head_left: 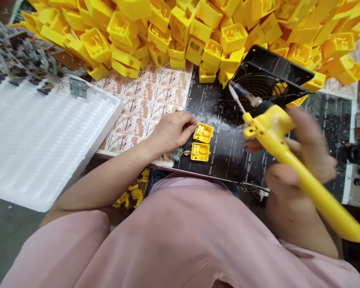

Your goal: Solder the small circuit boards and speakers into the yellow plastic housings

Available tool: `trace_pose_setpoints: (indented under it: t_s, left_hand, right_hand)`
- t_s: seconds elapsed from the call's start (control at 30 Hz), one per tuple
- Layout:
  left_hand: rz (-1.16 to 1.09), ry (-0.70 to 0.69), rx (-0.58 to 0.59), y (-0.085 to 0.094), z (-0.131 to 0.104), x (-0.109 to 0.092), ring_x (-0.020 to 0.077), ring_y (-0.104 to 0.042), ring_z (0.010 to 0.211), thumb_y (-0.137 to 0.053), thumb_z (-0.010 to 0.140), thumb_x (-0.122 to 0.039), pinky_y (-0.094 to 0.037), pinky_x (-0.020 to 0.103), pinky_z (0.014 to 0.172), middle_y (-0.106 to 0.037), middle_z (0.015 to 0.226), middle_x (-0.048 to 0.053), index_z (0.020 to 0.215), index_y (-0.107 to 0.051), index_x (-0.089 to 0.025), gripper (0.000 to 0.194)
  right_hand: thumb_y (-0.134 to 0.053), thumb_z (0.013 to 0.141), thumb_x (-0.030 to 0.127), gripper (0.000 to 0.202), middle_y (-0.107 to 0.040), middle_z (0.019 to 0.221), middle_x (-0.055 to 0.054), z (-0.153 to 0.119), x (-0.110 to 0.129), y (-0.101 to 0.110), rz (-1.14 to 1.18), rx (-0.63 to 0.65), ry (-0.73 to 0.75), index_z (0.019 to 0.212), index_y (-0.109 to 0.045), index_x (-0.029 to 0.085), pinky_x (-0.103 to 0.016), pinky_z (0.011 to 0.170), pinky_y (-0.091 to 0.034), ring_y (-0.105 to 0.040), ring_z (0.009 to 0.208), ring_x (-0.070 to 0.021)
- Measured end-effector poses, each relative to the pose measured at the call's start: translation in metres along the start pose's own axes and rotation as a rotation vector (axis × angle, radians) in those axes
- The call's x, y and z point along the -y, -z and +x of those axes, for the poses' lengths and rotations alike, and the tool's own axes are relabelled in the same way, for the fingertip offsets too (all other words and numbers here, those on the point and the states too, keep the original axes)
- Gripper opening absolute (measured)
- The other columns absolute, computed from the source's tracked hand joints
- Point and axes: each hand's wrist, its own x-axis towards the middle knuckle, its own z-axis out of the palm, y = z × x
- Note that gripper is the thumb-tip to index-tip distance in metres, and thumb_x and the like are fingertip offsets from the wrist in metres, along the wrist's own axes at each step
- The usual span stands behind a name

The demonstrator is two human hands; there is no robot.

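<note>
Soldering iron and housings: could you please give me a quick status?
Right hand grips yellow soldering iron, tip raised. Left hand touches upper yellow housing; second housing beside it. Black fan behind tip.

The black mat [228, 156] carries a small white word printed in repeating rows, readable as "BENCHI" just right of the left hand's [171, 130] fingertips [192, 127], beside the two yellow casings. The brown-and-white patterned sheet [150, 100] above those fingers bears print too small to read.
</note>
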Motion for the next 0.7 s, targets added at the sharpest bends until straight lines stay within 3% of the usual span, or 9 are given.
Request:
trace_pose_setpoints:
  t_s: [0.07,0.13,0.2,0.27,0.33,0.43,0.6,0.7]
  left_hand:
    - [0.019,-0.006,0.008,-0.001,0.002,-0.002,0.0197,-0.069,0.086,-0.056,0.091,-0.026,-0.052,0.033,0.089,-0.076,0.090,0.004,0.093,-0.075,-0.018,0.020]
    - [0.035,-0.010,0.018,-0.003,0.005,-0.003,0.0195,-0.069,0.083,-0.056,0.091,-0.026,-0.052,0.032,0.086,-0.076,0.088,0.004,0.094,-0.074,-0.017,0.020]
    - [0.078,-0.014,0.029,-0.004,0.006,-0.005,0.0204,-0.069,0.082,-0.055,0.090,-0.026,-0.051,0.033,0.082,-0.076,0.088,0.005,0.094,-0.074,-0.017,0.021]
    - [0.151,-0.007,0.037,-0.005,0.008,-0.007,0.0222,-0.070,0.083,-0.054,0.090,-0.026,-0.050,0.033,0.079,-0.077,0.090,0.007,0.094,-0.074,-0.017,0.022]
    - [0.230,0.006,0.049,-0.005,0.009,-0.009,0.0239,-0.071,0.085,-0.054,0.090,-0.026,-0.049,0.033,0.075,-0.077,0.092,0.008,0.094,-0.073,-0.017,0.022]
    - [0.329,-0.002,0.083,-0.003,0.012,-0.014,0.0258,-0.072,0.088,-0.054,0.089,-0.026,-0.047,0.033,0.072,-0.078,0.093,0.009,0.095,-0.074,-0.018,0.023]
    - [0.453,-0.002,0.170,0.001,0.016,-0.023,0.0295,-0.074,0.095,-0.051,0.088,-0.023,-0.050,0.035,0.074,-0.078,0.095,0.010,0.098,-0.075,-0.017,0.027]
    - [0.493,0.020,0.203,0.002,0.018,-0.026,0.0316,-0.074,0.098,-0.050,0.089,-0.023,-0.051,0.037,0.076,-0.078,0.097,0.009,0.100,-0.076,-0.017,0.028]
  right_hand:
    - [-0.060,0.092,0.075,0.071,-0.077,0.092,-0.008,-0.007,-0.005,0.012,-0.056,-0.220,-0.022,0.143,-0.068,0.026,-0.035,0.049,-0.055,-0.074,0.068,-0.0240]
    - [-0.064,0.091,0.074,0.060,-0.073,0.081,-0.007,-0.013,-0.016,0.014,-0.047,-0.437,-0.020,0.117,-0.082,0.024,-0.034,0.049,-0.050,-0.069,0.064,-0.0211]
    - [-0.064,0.092,0.071,0.051,-0.067,0.067,-0.004,-0.018,-0.027,0.011,0.023,-0.560,-0.034,0.100,-0.086,0.025,-0.032,0.048,-0.046,-0.064,0.059,-0.0184]
    - [-0.067,0.096,0.058,0.035,-0.070,0.068,-0.002,-0.024,-0.032,0.005,0.049,-0.486,-0.056,0.102,-0.085,0.029,-0.030,0.047,-0.046,-0.063,0.057,-0.0166]
    - [-0.073,0.094,0.043,0.026,-0.078,0.085,-0.002,-0.030,-0.030,0.002,0.001,-0.279,-0.042,0.116,-0.080,0.031,-0.029,0.048,-0.050,-0.067,0.060,-0.0165]
    - [-0.082,0.087,0.031,0.041,-0.080,0.094,-0.002,-0.033,-0.022,-0.003,-0.055,-0.045,0.041,0.127,-0.072,0.030,-0.030,0.055,-0.060,-0.073,0.067,-0.0180]
    - [-0.086,0.081,0.019,0.030,-0.076,0.078,0.002,-0.026,-0.017,-0.011,-0.013,-0.011,0.220,0.104,-0.068,0.025,-0.025,0.051,-0.059,-0.073,0.061,-0.0163]
    - [-0.088,0.081,0.018,0.028,-0.075,0.073,0.003,-0.020,-0.016,-0.013,-0.057,0.031,0.251,0.093,-0.063,0.024,-0.022,0.047,-0.055,-0.073,0.059,-0.0148]
